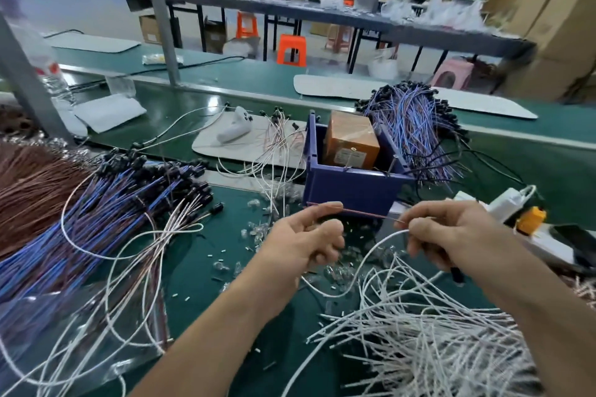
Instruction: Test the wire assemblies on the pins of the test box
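While the pink wire [361, 212] is stretched taut just in front of the blue test box [351, 187], at the middle of the frame, both hands are clamped on it. The left hand [306, 235] pinches one end between thumb and forefinger. The right hand [451, 232] pinches the other end, and a white wire [371, 251] curls out of the same grip.

The pins look like small metal stubs along the box's near rim, though they are too small to be sure of. To test well, I judge each bare tip should stick out past the fingers and meet its own pin squarely, with skin kept off the metal.

The white wire trails into the pile [419, 332] at lower right, so lifting gently should keep it from dragging others along. Tested pieces belong well apart from that pile.
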The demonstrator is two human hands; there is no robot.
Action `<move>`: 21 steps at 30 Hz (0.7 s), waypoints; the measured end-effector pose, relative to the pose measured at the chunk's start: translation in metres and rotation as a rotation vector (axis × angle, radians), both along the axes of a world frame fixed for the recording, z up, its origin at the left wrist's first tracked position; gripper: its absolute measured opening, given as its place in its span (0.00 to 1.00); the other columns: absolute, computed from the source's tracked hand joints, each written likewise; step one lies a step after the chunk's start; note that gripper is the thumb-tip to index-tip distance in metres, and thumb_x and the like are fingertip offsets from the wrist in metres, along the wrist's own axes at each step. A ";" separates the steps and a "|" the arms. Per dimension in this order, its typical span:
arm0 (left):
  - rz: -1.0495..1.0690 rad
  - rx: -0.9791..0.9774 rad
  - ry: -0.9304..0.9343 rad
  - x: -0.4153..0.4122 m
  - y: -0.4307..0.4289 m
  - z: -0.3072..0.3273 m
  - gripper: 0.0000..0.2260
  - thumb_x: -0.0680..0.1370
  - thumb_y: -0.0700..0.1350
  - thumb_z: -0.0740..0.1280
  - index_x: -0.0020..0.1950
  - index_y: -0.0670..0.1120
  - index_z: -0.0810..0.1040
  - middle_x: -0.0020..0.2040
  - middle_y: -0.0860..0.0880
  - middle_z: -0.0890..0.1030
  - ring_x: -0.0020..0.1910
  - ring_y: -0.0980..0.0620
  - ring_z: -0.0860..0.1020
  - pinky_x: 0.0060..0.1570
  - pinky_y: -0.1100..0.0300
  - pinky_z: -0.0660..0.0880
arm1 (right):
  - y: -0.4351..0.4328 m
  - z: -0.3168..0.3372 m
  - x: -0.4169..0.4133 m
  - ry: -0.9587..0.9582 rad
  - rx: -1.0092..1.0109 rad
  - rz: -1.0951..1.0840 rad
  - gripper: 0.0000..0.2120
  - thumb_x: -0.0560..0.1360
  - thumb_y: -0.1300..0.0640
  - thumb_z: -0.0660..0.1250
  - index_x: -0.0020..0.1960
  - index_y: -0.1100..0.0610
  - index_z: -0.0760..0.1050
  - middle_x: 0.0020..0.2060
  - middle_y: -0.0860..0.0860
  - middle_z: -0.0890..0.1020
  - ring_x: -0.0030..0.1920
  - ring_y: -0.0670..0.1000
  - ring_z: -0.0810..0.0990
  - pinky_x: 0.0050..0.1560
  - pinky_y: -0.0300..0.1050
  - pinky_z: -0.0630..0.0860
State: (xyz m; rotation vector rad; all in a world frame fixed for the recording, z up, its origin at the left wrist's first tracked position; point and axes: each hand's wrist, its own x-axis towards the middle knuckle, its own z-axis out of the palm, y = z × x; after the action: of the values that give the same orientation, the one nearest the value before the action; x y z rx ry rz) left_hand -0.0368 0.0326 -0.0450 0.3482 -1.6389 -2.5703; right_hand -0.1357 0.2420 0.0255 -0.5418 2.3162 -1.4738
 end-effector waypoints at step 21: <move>0.796 -0.817 -0.096 -0.001 -0.019 -0.028 0.13 0.77 0.42 0.74 0.55 0.60 0.81 0.42 0.60 0.82 0.40 0.61 0.80 0.37 0.71 0.75 | -0.022 -0.056 0.000 0.567 0.195 -0.061 0.08 0.76 0.54 0.74 0.39 0.45 0.84 0.28 0.38 0.81 0.28 0.44 0.78 0.26 0.34 0.68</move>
State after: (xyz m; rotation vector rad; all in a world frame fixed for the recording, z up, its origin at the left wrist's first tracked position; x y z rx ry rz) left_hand -0.0383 0.0135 -0.0729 0.8227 -1.8803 -1.2304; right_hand -0.1355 0.2202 -0.0309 -0.9356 2.8857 -1.2083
